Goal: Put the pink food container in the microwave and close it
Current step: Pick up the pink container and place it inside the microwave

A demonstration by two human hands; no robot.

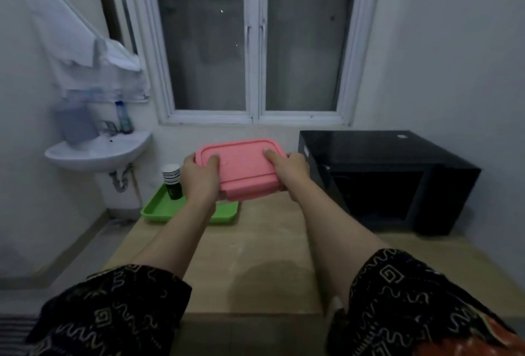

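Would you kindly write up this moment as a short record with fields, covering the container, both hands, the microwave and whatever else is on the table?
container: pink food container, lid on, held above the table
left hand: left hand in a grip on the container's left end, thumb on the lid
right hand: right hand in a grip on its right end, thumb on the lid
microwave: black microwave at the right, cavity looks open, door not clearly seen
other items: green tray with a stack of paper cups
task status: container not yet inside

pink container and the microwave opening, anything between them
Nothing: in the head view only bare wooden table lies between the held pink container and the microwave cavity.
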